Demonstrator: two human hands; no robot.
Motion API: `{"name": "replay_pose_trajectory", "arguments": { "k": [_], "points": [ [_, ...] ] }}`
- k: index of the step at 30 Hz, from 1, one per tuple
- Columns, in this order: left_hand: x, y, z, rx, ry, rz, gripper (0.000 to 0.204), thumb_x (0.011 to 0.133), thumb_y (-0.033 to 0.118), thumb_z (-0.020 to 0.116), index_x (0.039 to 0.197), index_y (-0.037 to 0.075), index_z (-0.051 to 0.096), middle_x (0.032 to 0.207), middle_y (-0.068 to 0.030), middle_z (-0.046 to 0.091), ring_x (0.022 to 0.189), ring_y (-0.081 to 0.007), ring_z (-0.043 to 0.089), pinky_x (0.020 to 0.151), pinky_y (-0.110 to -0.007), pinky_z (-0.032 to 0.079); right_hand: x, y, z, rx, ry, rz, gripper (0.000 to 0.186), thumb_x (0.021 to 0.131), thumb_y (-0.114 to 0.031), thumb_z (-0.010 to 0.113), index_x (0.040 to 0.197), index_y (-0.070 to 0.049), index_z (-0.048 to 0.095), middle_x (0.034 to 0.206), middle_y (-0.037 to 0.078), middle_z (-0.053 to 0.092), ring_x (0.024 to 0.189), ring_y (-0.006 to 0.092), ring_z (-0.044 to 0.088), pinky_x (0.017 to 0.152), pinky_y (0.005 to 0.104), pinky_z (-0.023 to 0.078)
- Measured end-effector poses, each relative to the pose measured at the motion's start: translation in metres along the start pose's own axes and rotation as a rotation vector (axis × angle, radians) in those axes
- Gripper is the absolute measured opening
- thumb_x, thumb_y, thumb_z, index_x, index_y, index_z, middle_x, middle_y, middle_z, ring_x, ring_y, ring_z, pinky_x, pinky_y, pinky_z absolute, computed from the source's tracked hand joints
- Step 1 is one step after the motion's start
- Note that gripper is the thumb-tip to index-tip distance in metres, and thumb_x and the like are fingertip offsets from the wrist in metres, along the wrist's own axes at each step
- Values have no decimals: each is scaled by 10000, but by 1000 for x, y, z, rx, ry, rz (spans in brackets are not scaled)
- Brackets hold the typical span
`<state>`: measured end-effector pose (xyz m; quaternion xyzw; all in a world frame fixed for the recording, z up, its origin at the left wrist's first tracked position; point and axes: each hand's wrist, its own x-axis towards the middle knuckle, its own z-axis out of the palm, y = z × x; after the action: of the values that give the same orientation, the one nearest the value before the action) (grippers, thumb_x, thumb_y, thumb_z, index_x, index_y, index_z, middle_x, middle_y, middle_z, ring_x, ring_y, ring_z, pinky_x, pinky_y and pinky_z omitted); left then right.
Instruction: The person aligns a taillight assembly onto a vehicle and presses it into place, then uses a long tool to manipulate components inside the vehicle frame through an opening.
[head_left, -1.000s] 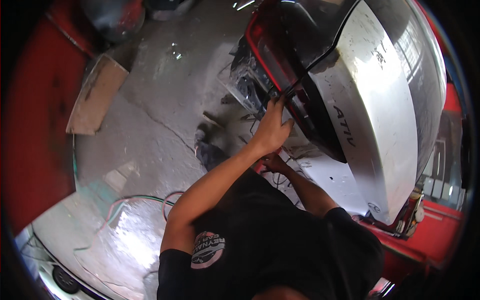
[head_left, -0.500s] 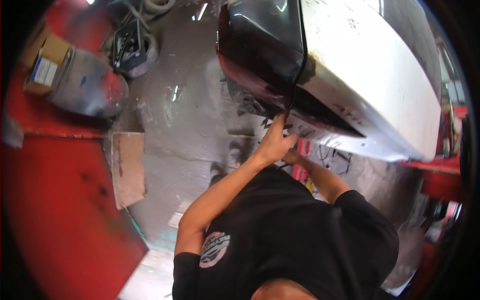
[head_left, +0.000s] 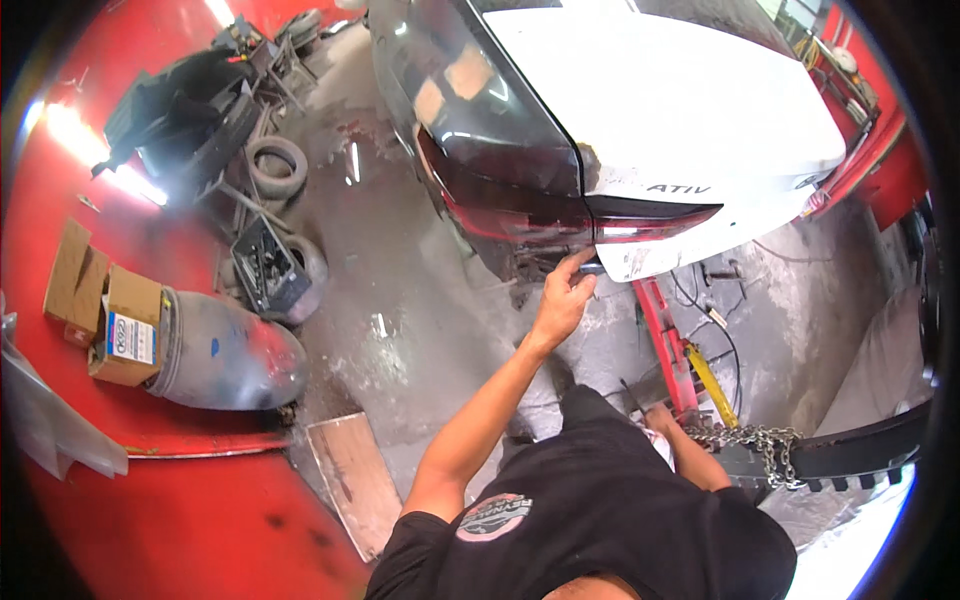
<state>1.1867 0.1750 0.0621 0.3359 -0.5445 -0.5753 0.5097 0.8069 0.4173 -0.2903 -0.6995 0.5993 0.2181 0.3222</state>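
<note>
My left hand [head_left: 562, 305] reaches up to the rear corner of a car, its index finger stretched out and thumb apart. The fingertips touch the lower edge near the seam between the tail light [head_left: 640, 222] and the white trunk lid [head_left: 670, 120]. Whether the other fingers curl under the edge is hard to see. Lower down, close to my body, my right hand [head_left: 660, 420] is closed on a thin dark rod [head_left: 632, 396], like a screwdriver shaft; its handle end is hidden in the fist. The car's side panel [head_left: 500, 130] is black.
A red metal beam [head_left: 662, 345] and a yellow cylinder [head_left: 712, 385] stand below the trunk, beside a chain [head_left: 775, 445] on a black bumper-like part [head_left: 840, 455]. Leftward are a cardboard box [head_left: 130, 330], a black crate [head_left: 270, 275], a tire [head_left: 277, 167] and a board [head_left: 355, 480].
My right hand has drawn down from beside the left hand towards my body, and the thin rod now shows. The left hand remains at the tail light's lower edge. The view has shifted.
</note>
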Motion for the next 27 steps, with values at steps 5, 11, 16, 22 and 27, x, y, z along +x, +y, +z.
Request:
{"name": "replay_pose_trajectory", "arguments": {
  "k": [5,11,16,22,27],
  "points": [
    [13,16,-24,206,21,58,426,936,58,614,1352,-32,608,1268,-117,672,1036,-154,657,831,-290,560,-52,-8,37,279,265,256,397,857,-297,496,927,-3,752,1106,281,693,1137,401,639,1029,465,470],
    [25,6,-18,-26,76,-184,455,957,34,553,1406,-43,544,1404,-160,583,1148,-263,641,872,-370,581,-75,-42,-2,922,360,459,295,809,-162,549,816,49,755,796,270,713,831,379,723,768,479,547],
    [22,-8,17,-122,162,-186,523,970,38,544,1484,-22,464,1440,-157,554,1198,-266,612,900,-391,577,-86,-30,-24,992,378,475,254,804,-145,628,863,74,742,789,248,711,729,321,722,640,458,549],
    [41,-32,56,-192,310,-156,376,968,61,587,1341,9,582,1320,-103,625,1187,-221,610,883,-390,581,-79,76,65,737,398,367,352,881,-160,473,934,83,721,1047,299,669,694,361,727,606,447,611],
    [37,-30,55,-193,348,-119,316,1018,134,574,1319,43,600,1264,-75,648,1159,-205,613,857,-390,584,-92,142,99,623,407,285,321,840,-140,498,836,101,711,825,303,679,690,420,700,601,473,583]
  ]
}}
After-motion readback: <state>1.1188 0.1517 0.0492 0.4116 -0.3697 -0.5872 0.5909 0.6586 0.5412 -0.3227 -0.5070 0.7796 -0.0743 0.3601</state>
